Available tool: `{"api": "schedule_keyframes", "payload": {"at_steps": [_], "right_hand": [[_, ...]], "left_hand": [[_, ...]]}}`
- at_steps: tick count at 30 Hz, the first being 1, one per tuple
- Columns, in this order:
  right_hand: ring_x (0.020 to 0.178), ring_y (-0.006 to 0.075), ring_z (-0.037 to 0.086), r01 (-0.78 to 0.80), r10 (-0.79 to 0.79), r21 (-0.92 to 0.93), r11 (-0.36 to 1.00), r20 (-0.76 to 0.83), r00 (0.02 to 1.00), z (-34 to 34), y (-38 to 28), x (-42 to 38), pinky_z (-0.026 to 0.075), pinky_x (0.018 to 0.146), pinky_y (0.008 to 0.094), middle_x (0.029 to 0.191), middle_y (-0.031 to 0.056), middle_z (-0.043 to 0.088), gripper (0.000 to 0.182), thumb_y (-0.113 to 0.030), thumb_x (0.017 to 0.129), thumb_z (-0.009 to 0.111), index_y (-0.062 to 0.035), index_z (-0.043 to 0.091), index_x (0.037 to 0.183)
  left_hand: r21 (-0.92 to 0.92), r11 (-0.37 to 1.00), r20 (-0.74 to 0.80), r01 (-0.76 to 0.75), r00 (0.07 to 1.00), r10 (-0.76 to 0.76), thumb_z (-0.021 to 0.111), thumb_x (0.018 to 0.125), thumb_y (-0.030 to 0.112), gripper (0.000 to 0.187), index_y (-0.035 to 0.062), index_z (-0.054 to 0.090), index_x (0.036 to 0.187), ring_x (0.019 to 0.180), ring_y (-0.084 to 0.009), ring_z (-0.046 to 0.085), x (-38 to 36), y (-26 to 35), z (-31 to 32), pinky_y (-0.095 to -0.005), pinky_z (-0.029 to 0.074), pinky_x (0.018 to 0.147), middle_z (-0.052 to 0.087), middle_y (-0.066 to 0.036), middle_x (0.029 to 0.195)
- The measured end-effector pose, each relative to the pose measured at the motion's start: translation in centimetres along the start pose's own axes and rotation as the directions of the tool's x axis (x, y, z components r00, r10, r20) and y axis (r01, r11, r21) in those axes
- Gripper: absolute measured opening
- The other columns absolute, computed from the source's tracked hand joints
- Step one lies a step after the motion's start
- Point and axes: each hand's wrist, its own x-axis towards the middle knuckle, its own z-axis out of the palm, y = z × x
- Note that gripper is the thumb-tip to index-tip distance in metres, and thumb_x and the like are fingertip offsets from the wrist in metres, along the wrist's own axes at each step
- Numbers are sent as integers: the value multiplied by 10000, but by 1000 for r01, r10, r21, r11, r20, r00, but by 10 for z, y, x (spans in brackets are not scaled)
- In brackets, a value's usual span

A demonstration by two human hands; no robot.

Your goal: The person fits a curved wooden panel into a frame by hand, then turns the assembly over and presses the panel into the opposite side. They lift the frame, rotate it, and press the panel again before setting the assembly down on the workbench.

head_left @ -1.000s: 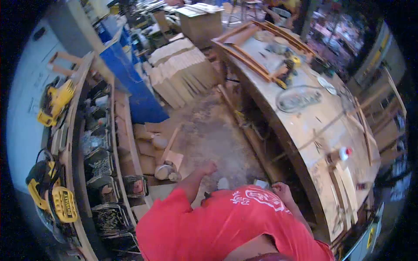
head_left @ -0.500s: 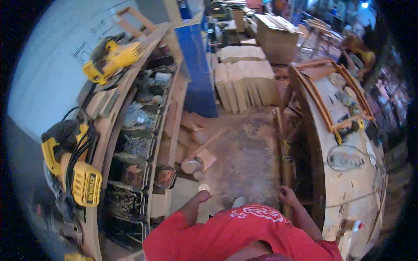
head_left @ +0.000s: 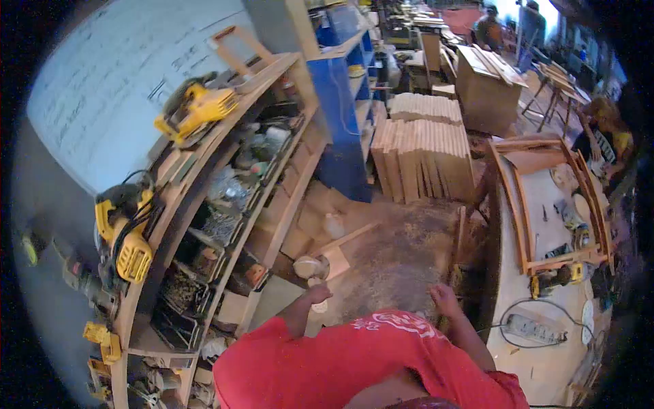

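Observation:
My left hand hangs in front of my red shirt with its fingers curled in. No object shows in it. Below it on the floor are a round wooden piece and a small pale disc; it appears apart from them. My right hand is held out with bent fingers and nothing visible between them. It is nearest to the left side of the workbench. On that bench lie a wooden frame, a yellow-and-black power drill and a power strip with a looped cord.
On the left, a wooden shelf carries yellow power saws and bins of hardware. Ahead stand a blue shelf unit and stacked wooden boards. A person is beyond the bench. Dusty floor stretches between.
My view has swung left and tilted, so the shelf, boards and bench sit farther right or lower. My hands stay in front of me, both seemingly without anything in them.

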Motion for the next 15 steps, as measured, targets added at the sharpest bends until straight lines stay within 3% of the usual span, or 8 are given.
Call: {"api": "schedule_keyframes", "payload": {"at_steps": [1, 2, 4, 7, 10, 12, 14, 15], "right_hand": [[719, 122, 520, 117, -131, -183, 976, -65, 989, -17, -2, 9, 441, 660, 290, 727, 35, 551, 190, -160, 892, 549, 10, 598, 961], [719, 122, 520, 100, -116, -176, 979, -81, 990, -31, 2, 16, 441, 660, 290, 727, 35, 551, 190, -160, 892, 549, 10, 598, 961], [719, 151, 526, 133, -84, 244, 961, -198, 977, -53, 12, 33, 446, 666, 322, 734, 43, 560, 213, -180, 890, 547, 3, 608, 978], [663, 119, 504, 301, -201, 253, 920, -354, 913, -79, 22, 53, 434, 595, 295, 717, 22, 538, 228, -168, 884, 544, -33, 597, 1060], [564, 54, 437, 232, -134, 336, 913, -291, 947, -93, 47, 77, 375, 495, 232, 662, -33, 471, 267, -144, 895, 520, -85, 548, 1154], [529, 44, 415, 261, -139, 331, 907, -349, 927, -109, 30, 79, 356, 467, 223, 640, -49, 447, 265, -130, 898, 514, -102, 540, 1160], [524, 50, 417, 205, -55, 367, 907, -381, 923, -117, 27, 83, 360, 466, 229, 636, -48, 448, 258, -120, 895, 515, -102, 545, 1150], [527, 54, 424, 224, -65, 364, 904, -400, 914, -114, 38, 94, 366, 472, 230, 640, -40, 457, 264, -119, 889, 516, -98, 543, 1151]], "left_hand": [[13, 1000, 10, -12, 1000, 12, 585, 816, 461, 418, 82, 654, 977, 1052, -321, 554, 13, 7, -2, -395, 431, 914, 616, -168, 1068], [-119, 992, -34, 33, 999, -37, 582, 821, 453, 413, 84, 648, 993, 1057, -319, 553, 32, 3, 4, -394, 430, 916, 615, -162, 1081], [-283, 955, -43, 92, 993, -109, 612, 812, 407, 399, 90, 621, 1054, 1039, -311, 570, 61, 22, -12, -396, 441, 904, 617, -144, 1098], [-369, 909, -88, 192, 967, -239, 638, 802, 370, 420, 85, 598, 1109, 1001, -270, 594, 76, 96, -75, -372, 466, 865, 627, -127, 1087], [-518, 838, -1, 172, 979, -202, 655, 798, 339, 423, 52, 598, 1104, 941, -223, 615, 78, 164, -134, -335, 486, 818, 646, -129, 1028], [-572, 812, -20, 117, 988, -156, 668, 798, 303, 418, 24, 597, 1101, 900, -204, 620, 106, 155, -127, -309, 490, 794, 659, -131, 967], [-438, 895, -59, 82, 991, -120, 679, 794, 314, 441, 31, 596, 1121, 884, -214, 629, 123, 149, -133, -320, 490, 795, 663, -137, 942], [-553, 831, -30, 65, 995, -97, 683, 789, 336, 472, 35, 589, 1140, 882, -221, 630, 159, 103, -99, -330, 492, 793, 662, -137, 948]]}}
